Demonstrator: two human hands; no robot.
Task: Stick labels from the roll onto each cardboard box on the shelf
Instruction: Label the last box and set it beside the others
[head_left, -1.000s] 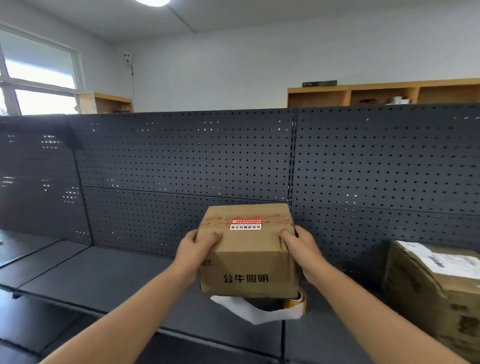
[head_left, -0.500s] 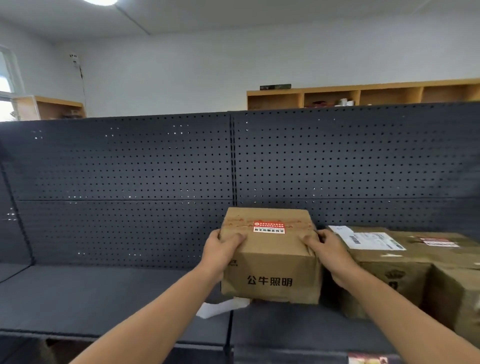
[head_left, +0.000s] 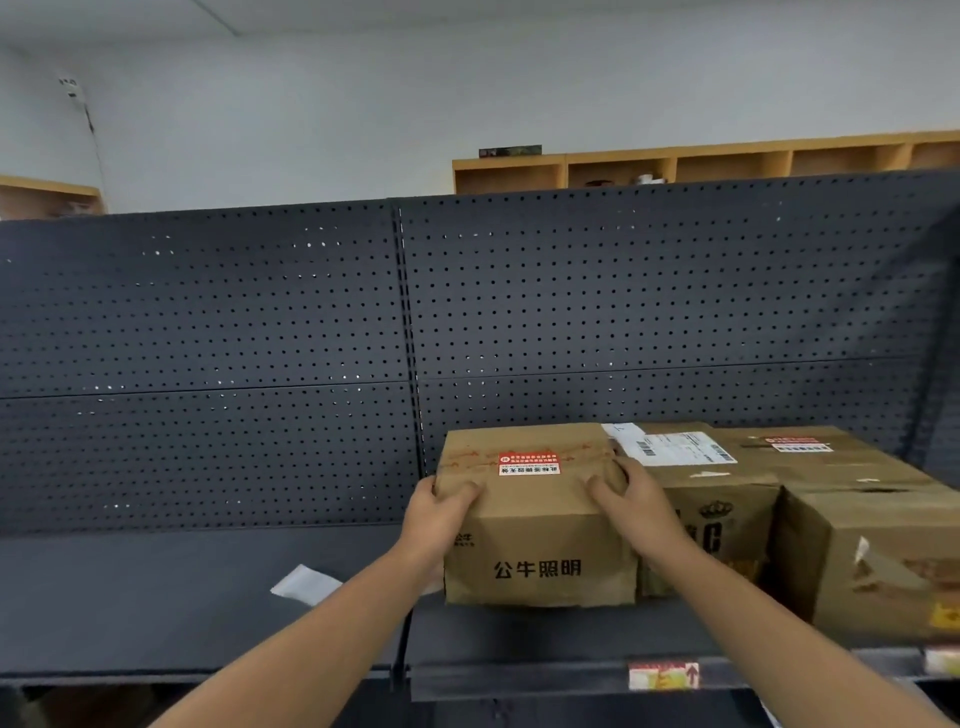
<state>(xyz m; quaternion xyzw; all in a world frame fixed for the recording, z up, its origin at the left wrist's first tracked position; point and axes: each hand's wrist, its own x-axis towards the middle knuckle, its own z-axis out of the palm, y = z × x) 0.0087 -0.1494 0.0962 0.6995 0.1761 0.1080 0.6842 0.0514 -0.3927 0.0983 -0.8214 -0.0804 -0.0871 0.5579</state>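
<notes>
A small cardboard box with black printed characters on its front and a red-and-white label on its top stands on the dark shelf. My left hand grips its left top edge and my right hand grips its right top edge. It sits close against a larger cardboard box bearing a white shipping label. Another big box to the right carries a red-and-white label on top. A white strip of label backing lies on the shelf to the left. The label roll is hidden.
A dark perforated back panel rises behind the shelf. Wooden cubby shelves line the far wall. A price tag is fixed on the shelf's front edge. Bare shelf surface stretches to the left of the small box.
Both hands carried the small box to the right, up against the larger boxes, and it now sits on the shelf. The white strip lies farther to its left.
</notes>
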